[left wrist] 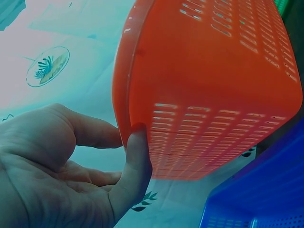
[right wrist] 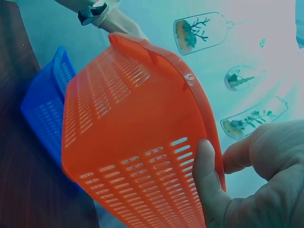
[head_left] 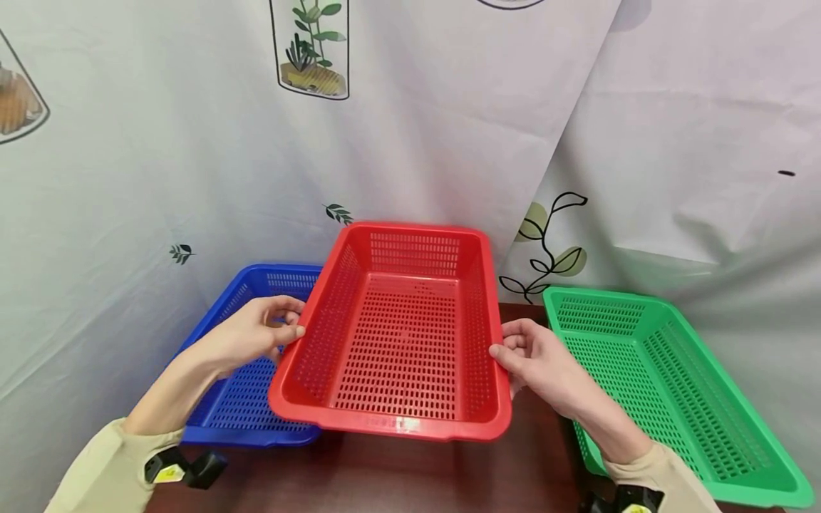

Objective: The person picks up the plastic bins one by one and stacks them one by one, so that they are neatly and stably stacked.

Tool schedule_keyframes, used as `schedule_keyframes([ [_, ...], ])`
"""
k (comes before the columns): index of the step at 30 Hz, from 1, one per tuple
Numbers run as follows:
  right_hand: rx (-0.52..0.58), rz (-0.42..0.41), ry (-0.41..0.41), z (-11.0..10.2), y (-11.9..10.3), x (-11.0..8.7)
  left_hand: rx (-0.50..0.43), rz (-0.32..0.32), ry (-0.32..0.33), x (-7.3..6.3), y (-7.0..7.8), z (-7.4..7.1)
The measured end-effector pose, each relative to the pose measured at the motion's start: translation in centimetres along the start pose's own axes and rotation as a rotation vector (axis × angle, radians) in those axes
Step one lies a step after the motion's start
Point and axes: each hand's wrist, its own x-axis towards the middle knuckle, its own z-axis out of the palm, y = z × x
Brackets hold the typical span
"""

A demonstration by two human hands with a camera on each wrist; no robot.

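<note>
A red slotted plastic basket [head_left: 404,342] is held up over the table between both hands, its inside facing the head camera and nothing in it. My left hand [head_left: 266,328] pinches the left rim, thumb on the inner side and fingers beneath. On the opposite rim, my right hand [head_left: 535,360] pinches in the same way. From the left wrist view, the basket's outer wall [left wrist: 213,71] shows beside the pinching fingers. In the right wrist view the other outer wall [right wrist: 133,128] appears, with fingertips pressed under the rim.
Behind the red basket at the left stands a blue basket [head_left: 256,399], partly covered by it. A green basket [head_left: 680,399] lies on the right. Both are on the dark brown table [head_left: 385,477]. A white printed cloth [head_left: 436,128] hangs behind everything.
</note>
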Motion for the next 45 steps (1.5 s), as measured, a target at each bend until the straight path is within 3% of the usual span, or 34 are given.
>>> schedule_keyframes([
  [23, 0.079, -0.03, -0.016, 2.7, -0.8, 1.4, 0.043, 0.012, -0.002, -1.5, -0.5, -2.9],
  [45, 0.154, -0.03, -0.052, 6.4, -0.9, 3.1, 0.064, -0.052, 0.034, -3.0, -1.7, -6.7],
])
